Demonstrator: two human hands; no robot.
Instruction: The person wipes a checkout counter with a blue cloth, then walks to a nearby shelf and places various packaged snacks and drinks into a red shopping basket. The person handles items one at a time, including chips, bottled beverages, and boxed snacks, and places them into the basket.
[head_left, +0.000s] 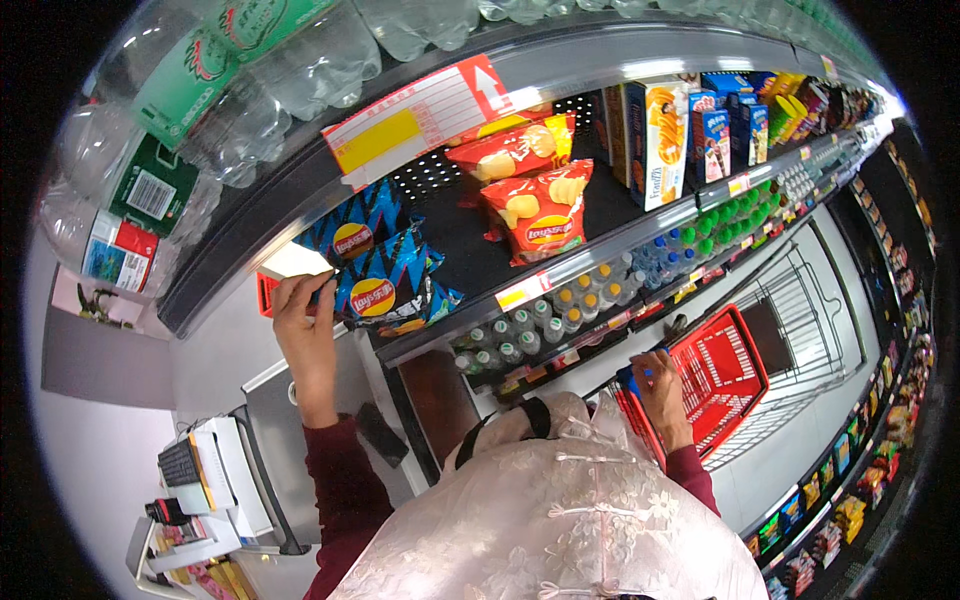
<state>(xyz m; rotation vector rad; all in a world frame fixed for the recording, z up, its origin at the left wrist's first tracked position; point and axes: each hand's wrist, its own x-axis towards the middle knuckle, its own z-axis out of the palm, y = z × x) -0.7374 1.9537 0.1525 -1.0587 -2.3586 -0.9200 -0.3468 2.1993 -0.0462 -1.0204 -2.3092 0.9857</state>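
My left hand (304, 322) is at the left end of the snack shelf, thumb and fingertips pinched at the edge of the blue Lay's chip bags. One blue chip bag (382, 296) faces me at the front, and another blue bag (351, 236) stands behind it. To their right, a red Lay's chip bag (547, 217) leans on the same shelf, more red bags at its back. Lower right, my right hand (660, 390) is closed around the blue handle (628, 380) of a shopping cart (814, 352). In the cart sits a red plastic basket (720, 382).
Large plastic bottles (300, 67) line the shelf above, with a red-bordered price sign (416, 120) hanging from its edge. Boxed snacks (660, 142) stand farther right. Capped drink bottles (577, 300) fill the lower shelf. A counter with a keyboard (180, 461) is at left.
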